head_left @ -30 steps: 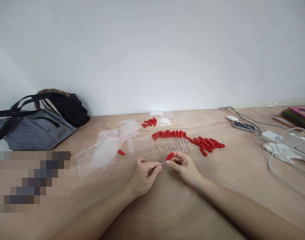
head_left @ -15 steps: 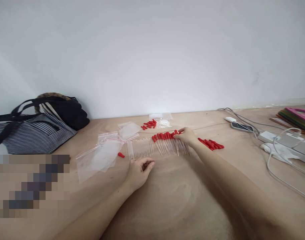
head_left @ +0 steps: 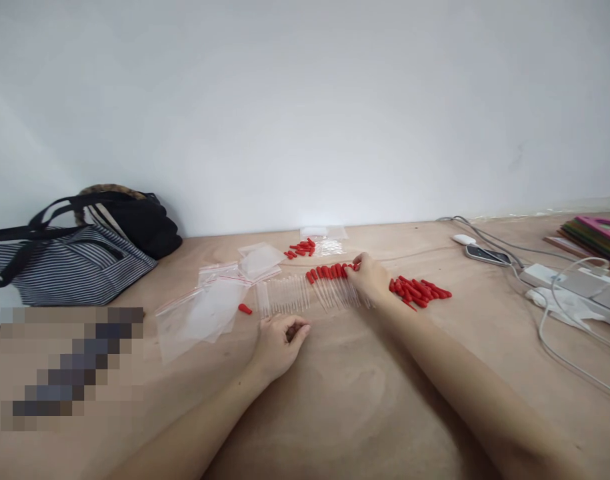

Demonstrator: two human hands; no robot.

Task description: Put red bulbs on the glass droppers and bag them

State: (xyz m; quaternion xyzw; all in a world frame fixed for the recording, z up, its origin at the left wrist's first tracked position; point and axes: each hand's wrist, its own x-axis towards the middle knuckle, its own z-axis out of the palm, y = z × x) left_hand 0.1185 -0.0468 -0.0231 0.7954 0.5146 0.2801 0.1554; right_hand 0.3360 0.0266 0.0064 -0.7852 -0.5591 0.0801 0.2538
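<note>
My left hand (head_left: 281, 343) rests on the table, its fingers loosely curled and closed, with nothing showing in them. Just beyond it lies a row of bare clear glass tubes (head_left: 289, 293). To the right, the row continues as clear droppers with red rubber bulbs (head_left: 326, 272), side by side. My right hand (head_left: 369, 277) is closed at the right end of this row, fingertips pinching a red bulb; part of that dropper is hidden behind the hand. Beside the right wrist is a pile of red rubber bulbs (head_left: 419, 291). One red bulb (head_left: 245, 309) lies alone on the left.
Flat clear zip bags (head_left: 199, 317) lie left of the tubes. Farther back are more red bulbs (head_left: 301, 249) and clear tubes (head_left: 329, 247). A striped bag (head_left: 79, 267) stands left. A phone (head_left: 487, 255), a power strip (head_left: 549, 277) and cables are on the right.
My right hand has shifted slightly left along the bulb ends, uncovering more of the red pile beside its wrist. My left hand has stayed in place. The view has moved slightly.
</note>
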